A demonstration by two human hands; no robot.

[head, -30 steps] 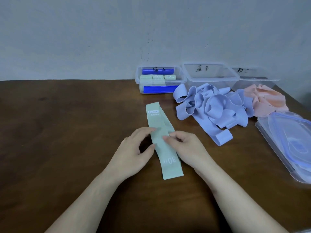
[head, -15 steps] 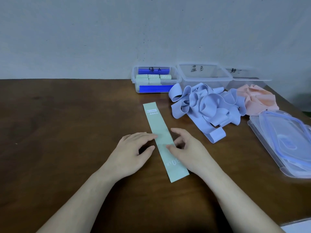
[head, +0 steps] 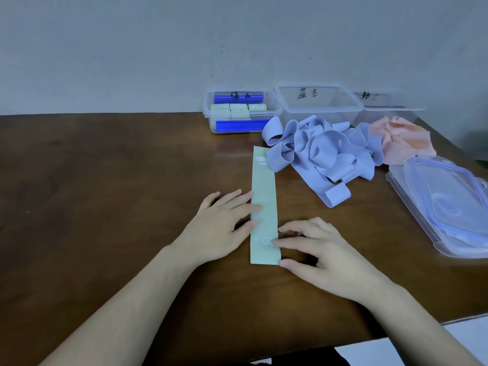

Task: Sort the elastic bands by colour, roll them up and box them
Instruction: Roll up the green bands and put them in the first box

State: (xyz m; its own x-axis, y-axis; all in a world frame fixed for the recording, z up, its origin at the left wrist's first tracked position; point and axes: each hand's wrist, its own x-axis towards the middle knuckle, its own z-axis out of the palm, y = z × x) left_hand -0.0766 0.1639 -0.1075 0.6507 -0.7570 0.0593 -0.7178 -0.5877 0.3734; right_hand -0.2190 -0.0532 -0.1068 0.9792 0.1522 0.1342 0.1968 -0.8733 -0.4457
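Observation:
A pale green elastic band [head: 264, 188] lies flat and straight on the brown table [head: 105, 180], running away from me. My left hand [head: 221, 228] rests beside it, fingertips pressing its left edge near the middle. My right hand [head: 317, 254] touches its right edge near the near end, fingers loosely bent, thumb by the bottom corner. A heap of lilac-blue bands [head: 324, 154] lies to the right, with pink bands [head: 404, 138] behind. The clear box [head: 211, 114] at the back holds several rolled green bands [head: 237, 110].
Two more clear boxes stand by the wall: one marked B [head: 317, 101] and another [head: 390, 104] behind the pink heap. Clear lids with blue rims [head: 449, 202] are stacked at the right edge. The table's near right corner [head: 449, 315] shows a pale floor beyond.
The green band has been straightened from a slant to run directly away from me. My right hand slid down toward its near end; my left hand stayed at its left edge.

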